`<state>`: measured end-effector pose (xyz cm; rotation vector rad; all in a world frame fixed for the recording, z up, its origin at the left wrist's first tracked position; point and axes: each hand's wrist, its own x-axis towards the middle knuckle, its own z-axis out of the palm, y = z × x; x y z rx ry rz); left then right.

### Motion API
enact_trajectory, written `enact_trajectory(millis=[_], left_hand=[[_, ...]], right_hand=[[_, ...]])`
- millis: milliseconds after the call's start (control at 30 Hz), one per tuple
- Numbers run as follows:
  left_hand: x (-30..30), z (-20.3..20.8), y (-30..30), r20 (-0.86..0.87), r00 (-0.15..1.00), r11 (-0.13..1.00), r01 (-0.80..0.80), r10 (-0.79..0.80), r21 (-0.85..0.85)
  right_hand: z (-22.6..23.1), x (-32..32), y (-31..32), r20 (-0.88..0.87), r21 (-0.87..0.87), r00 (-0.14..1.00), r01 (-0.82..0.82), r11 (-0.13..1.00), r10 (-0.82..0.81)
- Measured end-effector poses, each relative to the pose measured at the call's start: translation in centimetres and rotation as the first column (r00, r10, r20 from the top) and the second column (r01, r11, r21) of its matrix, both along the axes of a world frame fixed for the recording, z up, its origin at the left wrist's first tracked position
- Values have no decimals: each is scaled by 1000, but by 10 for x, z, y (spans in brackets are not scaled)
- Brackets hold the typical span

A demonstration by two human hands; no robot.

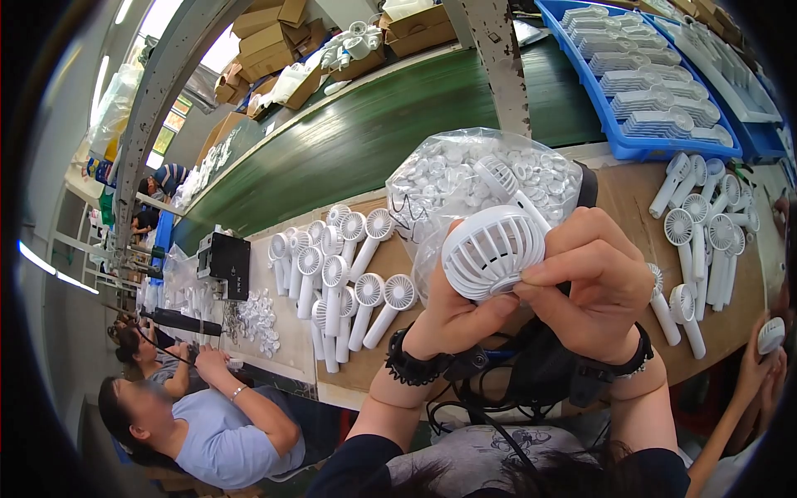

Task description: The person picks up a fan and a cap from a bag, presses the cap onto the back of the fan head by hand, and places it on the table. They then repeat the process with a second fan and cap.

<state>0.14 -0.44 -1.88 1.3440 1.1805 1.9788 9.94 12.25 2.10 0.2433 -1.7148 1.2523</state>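
Observation:
Close in front of me is a white handheld fan [490, 253], its round slatted grille turned up toward me. My left hand [465, 319] is closed around the fan head from below and the left. With thumb and fingertips, my right hand [594, 286] pinches the grille's lower right rim. The held fan's handle is hidden. Just beyond my hands, another white fan [496, 176] lies on a clear plastic bag [407, 178] full of small round white parts. Both my wrists wear black bands, and dark cables hang below them.
Several white fans [334, 272] lie left on the table, more fans [700, 226] at right. A green conveyor belt [349, 124] runs behind, past a chipped post [498, 66]. Blue trays [614, 141] hold white parts. Co-workers sit at left; another person's hands [760, 365] hold a fan at right.

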Motion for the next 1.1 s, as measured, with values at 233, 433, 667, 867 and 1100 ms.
enact_trajectory(millis=[233,433,667,867,1100], left_hand=[[4,7,4,23,998,995,-63,64,-74],[5,6,8,104,993,997,-49,55,-61],[7,6,12,116,992,995,-49,59,-83],[8,8,12,148,987,995,-46,59,-91],[9,11,13,199,978,997,-49,60,-59]], right_hand=[[2,2,-4,64,-24,997,47,999,-46],[5,3,-1,83,5,994,75,997,-75],[6,3,-3,107,-14,989,102,995,-100],[4,2,3,120,48,986,107,993,-112],[-1,-11,-2,53,-366,970,-204,908,239]])
